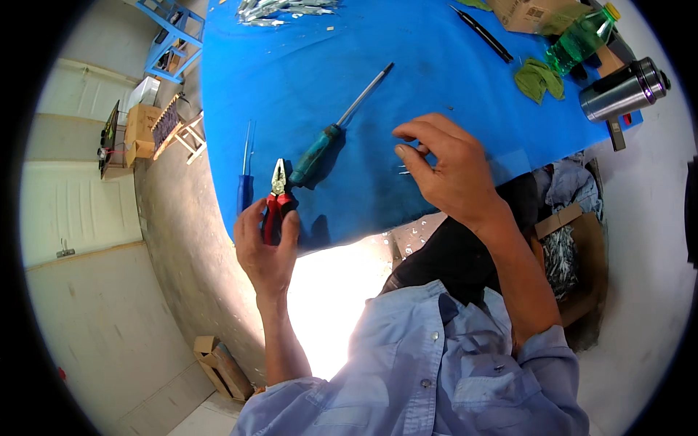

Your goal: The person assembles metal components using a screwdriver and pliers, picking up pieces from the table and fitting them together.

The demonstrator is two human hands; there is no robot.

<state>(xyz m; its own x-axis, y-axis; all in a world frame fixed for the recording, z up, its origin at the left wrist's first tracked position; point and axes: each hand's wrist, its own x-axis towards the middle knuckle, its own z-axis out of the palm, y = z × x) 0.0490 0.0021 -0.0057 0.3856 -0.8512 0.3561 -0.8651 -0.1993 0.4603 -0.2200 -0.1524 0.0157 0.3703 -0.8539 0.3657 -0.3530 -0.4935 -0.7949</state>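
Note:
At the table's near left edge my left hand (267, 251) is closed round the red handles of a pair of pliers (278, 190), jaws pointing away from me. Touching distance from the jaws, a large screwdriver (317, 155) with a teal grip lies slanted to the far right. Left of the pliers is a thin blue-handled tool (245, 190) with a slender metal shaft. My right hand (454, 163) hovers over the table, thumb and forefinger slightly apart, nothing visible between them. Just below its thumb, a few tiny pale slivers (403, 171) lie on the blue cover.
A blue-covered table (378, 36) holds a pile of silvery pieces (283, 9) at the far left. Far right are a black pen (483, 34), green bottle (582, 40), green cloth (539, 78) and steel flask (624, 90). A box of metal pieces (592, 265) stands below.

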